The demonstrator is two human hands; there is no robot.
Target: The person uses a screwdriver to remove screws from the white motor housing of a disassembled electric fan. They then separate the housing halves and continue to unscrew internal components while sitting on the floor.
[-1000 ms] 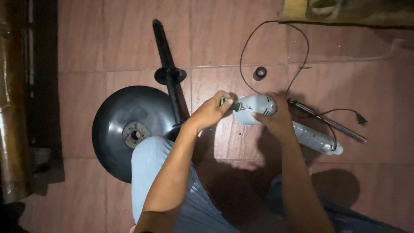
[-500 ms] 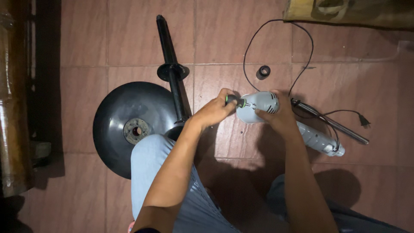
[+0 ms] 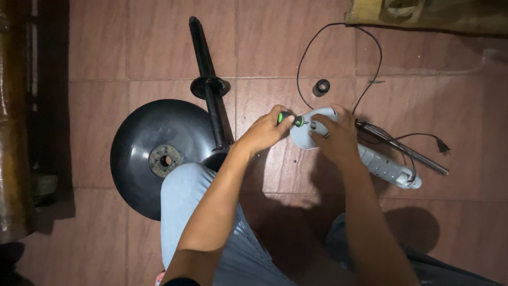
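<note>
My left hand (image 3: 267, 131) grips a screwdriver with a green and black handle (image 3: 290, 118), its tip set against a pale grey fan housing (image 3: 313, 130). My right hand (image 3: 334, 136) lies over that housing and holds it down on the tiled floor. The housing's long grey body (image 3: 389, 169) reaches out to the right of my right hand. A black power cord (image 3: 338, 58) loops away from the housing toward the top.
A black round fan base (image 3: 153, 153) lies left of my knee, with a black pole (image 3: 207, 85) and collar across it. A small black ring (image 3: 321, 86) sits on the tiles. A metal rod (image 3: 402, 151) and plug (image 3: 442, 145) lie right. Dark furniture stands at left.
The view has shifted slightly. My hands stay on the housing and the screwdriver, with barely any movement.
</note>
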